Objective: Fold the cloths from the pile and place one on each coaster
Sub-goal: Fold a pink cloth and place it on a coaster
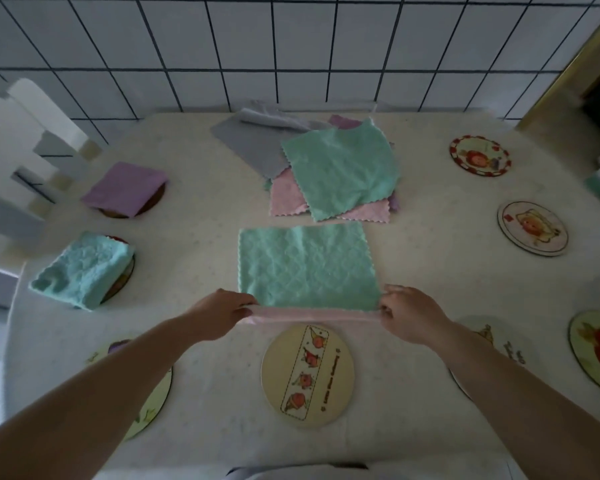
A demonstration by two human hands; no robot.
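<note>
Head view: a green cloth (307, 265) lies flat at the middle of the counter (201, 244), just in front of the pile (329, 168) of loose cloths near the far edge. Its near edge is lifted off the surface, showing a pink underside, and stretched taut between both hands.

The left hand (222, 315) pinches the near-left corner, its fingers curled round the hem with the thumb on top; the right hand (407, 315) pinches the near-right corner the same way. Both forearms reach in from the near edge, roughly level and mirrored, wrists straight, knuckles facing up.

The cloth looks light, soft and limp, a fleecy weave that should sag wherever it is unsupported and cling a little to the counter rather than slide. The two near corners seem the sound place to hold it, since tension between them keeps the edge straight for laying it over onto the far edge.

Two folded cloths already sit on coasters by the left edge: a purple folded cloth (125, 188) farther back, a light blue folded cloth (84, 271) nearer. A bare striped coaster (307, 375) lies just below the hands by the near edge, and bare coasters run along the right edge, one of them the far-right coaster (480, 155).
</note>
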